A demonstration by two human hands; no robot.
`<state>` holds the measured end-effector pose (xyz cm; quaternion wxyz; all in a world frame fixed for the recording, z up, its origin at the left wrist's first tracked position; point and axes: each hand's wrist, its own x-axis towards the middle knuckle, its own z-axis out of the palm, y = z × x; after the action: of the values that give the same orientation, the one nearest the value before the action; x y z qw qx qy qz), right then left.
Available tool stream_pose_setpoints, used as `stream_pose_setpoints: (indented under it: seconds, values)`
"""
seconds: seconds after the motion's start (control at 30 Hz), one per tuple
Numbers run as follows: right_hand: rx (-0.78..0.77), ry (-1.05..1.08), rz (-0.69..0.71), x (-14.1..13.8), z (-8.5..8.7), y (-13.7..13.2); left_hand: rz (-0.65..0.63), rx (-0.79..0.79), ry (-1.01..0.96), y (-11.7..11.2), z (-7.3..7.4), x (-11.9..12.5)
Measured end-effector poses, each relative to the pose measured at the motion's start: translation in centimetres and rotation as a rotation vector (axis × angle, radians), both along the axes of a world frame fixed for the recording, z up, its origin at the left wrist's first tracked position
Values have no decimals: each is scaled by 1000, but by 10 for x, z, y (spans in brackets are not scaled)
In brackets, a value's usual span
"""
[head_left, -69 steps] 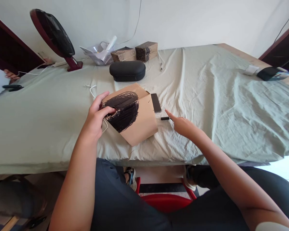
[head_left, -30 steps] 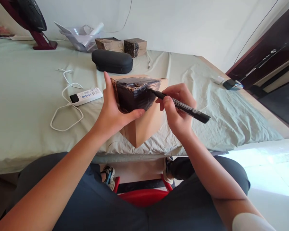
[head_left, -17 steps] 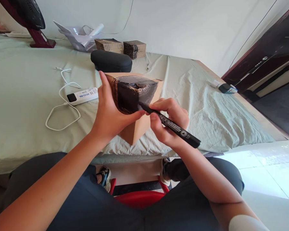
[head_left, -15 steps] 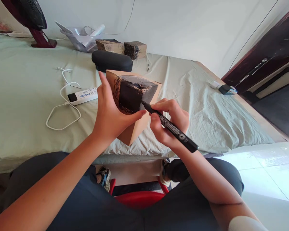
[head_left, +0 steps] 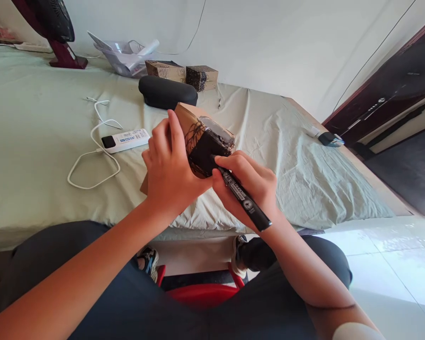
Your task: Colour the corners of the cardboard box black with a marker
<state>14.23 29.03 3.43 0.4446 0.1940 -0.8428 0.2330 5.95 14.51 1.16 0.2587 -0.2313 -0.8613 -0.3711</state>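
My left hand (head_left: pixel 173 165) grips a brown cardboard box (head_left: pixel 187 123) from its left side, holding it tilted over the cloth. Part of the box is coloured solid black, with black scribbled lines beside that patch. Between the thumb and fingers of my right hand (head_left: pixel 253 182) is a black marker pen (head_left: pixel 246 200), its tip against the black face of the box. My left thumb reaches close to the right hand's fingers. The box's underside and back are hidden by my hands.
A pale green cloth (head_left: pixel 56 108) covers the table. Behind the box lie a black case (head_left: pixel 168 91) and two scribbled cardboard boxes (head_left: pixel 165 71) (head_left: pixel 201 78). To the left are a white device (head_left: pixel 125 140) with a cable, a plastic basket (head_left: pixel 123 61) and a fan (head_left: pixel 65 55).
The box has turned in my left hand, so its black face is angled differently. My left fingers now wrap its edge more closely. The marker has moved slightly lower with my right hand.
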Motion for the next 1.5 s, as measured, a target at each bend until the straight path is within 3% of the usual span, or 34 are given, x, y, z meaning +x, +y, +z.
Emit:
stream_pose_setpoints:
  seconds: [0.3,0.5,0.83,0.97,1.1,1.27,1.5]
  values:
    - [-190,32,-9,1,6,4,-23,-38,48,-2,-2,1]
    - [-336,-103,-24,-2,13,11,-42,-64,103,1,-4,2]
    - [-761,-388,15,-36,-5,55,-83,-103,131,-7,-2,-9]
    - [-837,-296,56,-36,-6,58,-131,-22,100,-9,-6,-17]
    - [-773,-121,73,-36,-12,55,-168,118,47,-10,-15,-26]
    - [-630,-82,53,-35,-22,44,-174,192,-51,-10,-23,-35]
    - [-474,-69,127,-14,-29,10,-148,190,-77,-12,-13,-30]
